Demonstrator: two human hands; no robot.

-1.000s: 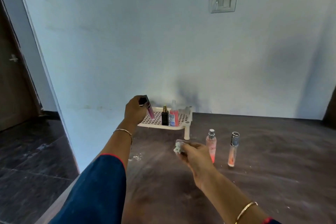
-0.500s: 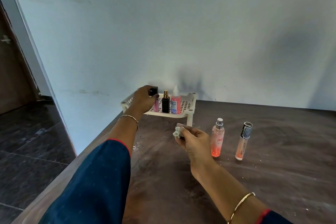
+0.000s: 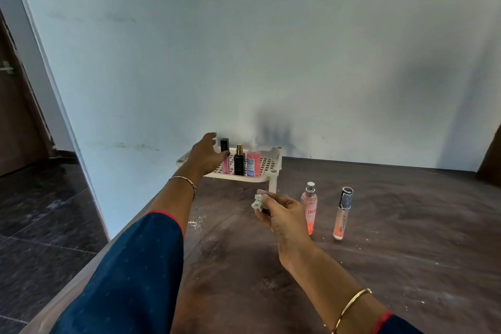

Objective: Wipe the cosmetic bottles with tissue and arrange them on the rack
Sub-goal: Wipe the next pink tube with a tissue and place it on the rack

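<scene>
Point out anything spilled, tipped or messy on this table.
White crumbs lie scattered on the dark table in front of the rack, an untidy dusting. All five bottles stand upright; none looks tipped or leaking.

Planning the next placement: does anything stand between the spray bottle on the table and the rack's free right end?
Nothing visible does. The spray bottle stands front-right of the rack; its three bottles stand farther left, and the right hand, holding tissue, is left of the bottle.

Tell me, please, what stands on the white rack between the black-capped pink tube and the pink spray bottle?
A small black bottle with a gold cap stands there, upright, in the head view.
</scene>
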